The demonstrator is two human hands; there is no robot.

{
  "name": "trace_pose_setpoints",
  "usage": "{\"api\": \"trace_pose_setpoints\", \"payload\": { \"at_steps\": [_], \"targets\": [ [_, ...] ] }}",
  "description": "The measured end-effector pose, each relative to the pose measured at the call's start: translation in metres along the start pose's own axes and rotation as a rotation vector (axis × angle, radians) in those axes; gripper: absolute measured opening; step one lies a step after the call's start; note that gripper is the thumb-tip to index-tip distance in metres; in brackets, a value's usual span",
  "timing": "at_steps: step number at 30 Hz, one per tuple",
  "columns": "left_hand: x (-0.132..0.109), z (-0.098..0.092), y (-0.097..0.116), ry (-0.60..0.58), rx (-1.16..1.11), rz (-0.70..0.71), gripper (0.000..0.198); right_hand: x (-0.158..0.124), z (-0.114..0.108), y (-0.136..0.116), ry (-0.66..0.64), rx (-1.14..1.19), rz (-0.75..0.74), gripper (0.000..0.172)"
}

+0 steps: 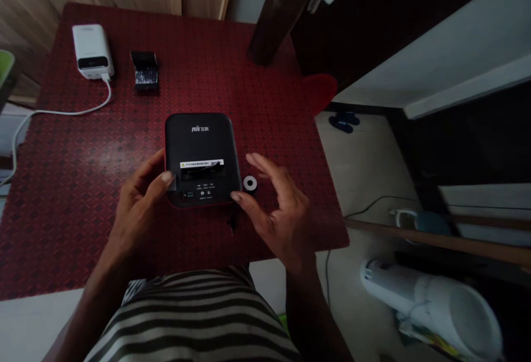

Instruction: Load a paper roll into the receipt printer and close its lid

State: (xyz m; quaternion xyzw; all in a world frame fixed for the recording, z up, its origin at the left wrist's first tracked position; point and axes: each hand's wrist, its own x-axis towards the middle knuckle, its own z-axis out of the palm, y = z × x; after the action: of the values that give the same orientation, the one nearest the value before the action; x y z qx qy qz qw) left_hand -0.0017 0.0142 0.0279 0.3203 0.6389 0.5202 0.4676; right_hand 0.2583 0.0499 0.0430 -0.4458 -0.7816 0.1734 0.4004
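A black receipt printer (201, 146) with rounded corners, white lettering, a warning strip and a dark slot lies on the red patterned table. My left hand (141, 199) grips its left edge, thumb on the top face beside a small clear tab (172, 183), fingers partly hidden behind the side. My right hand (277, 202) is open at the right side, its thumb tip at the lower right corner and its other fingers apart from the printer. Between that thumb and the fingers sits a small white ring-shaped piece (250, 183) with a dark centre. A small dark object (232, 222) lies just below the printer.
A white power bank (92, 52) with a plugged-in white cable (74, 112) stands at the table's (124, 229) far left. Beside it lies a black folded item (145, 71). A dark brown post (277, 14) rises at the back. A white cylinder (431, 307) lies at lower right.
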Motion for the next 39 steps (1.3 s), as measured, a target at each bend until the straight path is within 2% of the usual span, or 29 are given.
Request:
{"api": "trace_pose_setpoints", "payload": {
  "at_steps": [4,8,11,21,27,34,39],
  "targets": [
    [-0.007,-0.002,0.003,-0.011,0.015,0.014,0.068,-0.014,0.003,0.004,-0.049,-0.009,0.087,0.064],
    [-0.006,-0.001,0.008,-0.014,0.041,0.023,0.064,-0.015,0.009,0.0,-0.076,-0.061,0.028,0.07],
    [-0.006,-0.001,0.008,-0.019,0.025,0.027,0.062,-0.015,0.012,-0.004,-0.067,-0.108,0.006,0.066],
    [-0.009,-0.003,0.006,-0.049,0.0,0.036,0.062,-0.015,0.015,-0.008,-0.043,-0.119,0.068,0.06],
    [-0.013,0.004,0.015,-0.036,-0.036,-0.04,0.054,-0.015,0.015,-0.009,-0.036,-0.076,0.104,0.056],
    [-0.01,0.009,0.018,-0.001,-0.028,-0.044,0.048,-0.018,0.015,-0.01,-0.047,0.015,0.232,0.089],
    [-0.009,0.009,0.01,0.024,-0.02,-0.026,0.052,-0.018,0.016,-0.011,-0.051,0.009,0.214,0.089]
  ]
}}
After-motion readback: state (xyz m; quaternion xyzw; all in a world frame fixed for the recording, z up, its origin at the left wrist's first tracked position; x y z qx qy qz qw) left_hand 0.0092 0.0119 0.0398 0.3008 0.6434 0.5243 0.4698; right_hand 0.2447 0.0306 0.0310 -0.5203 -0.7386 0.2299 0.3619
